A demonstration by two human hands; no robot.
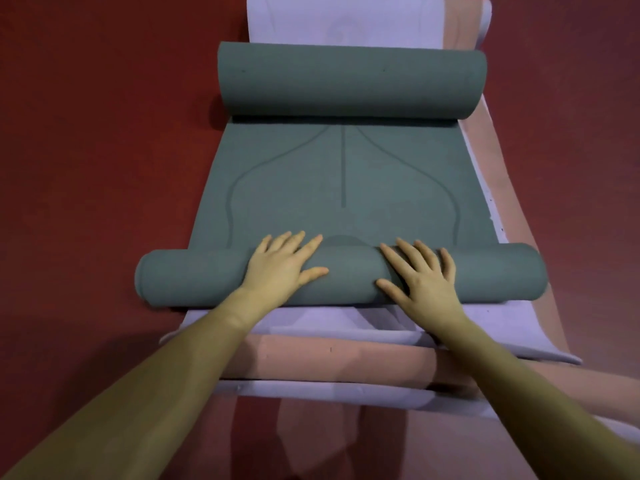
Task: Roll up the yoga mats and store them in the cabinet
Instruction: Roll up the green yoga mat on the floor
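Observation:
A dark green yoga mat (343, 188) lies on top of a stack of mats on the floor. Its near end is rolled into a roll (194, 282) that spans the mat's width. Its far end curls up in a second, thicker roll (349, 79). My left hand (282, 265) presses flat on the near roll, left of centre, fingers spread. My right hand (420, 275) presses flat on the same roll, right of centre. Under the green mat lie a lavender mat (346, 320) and a pink mat (311, 358).
The mats rest on a dark red floor (97, 150). Another lavender layer (311, 389) shows at the stack's near edge. The lavender mat (346, 22) and the pink mat (485, 133) stretch on past the far green roll. No cabinet is in view.

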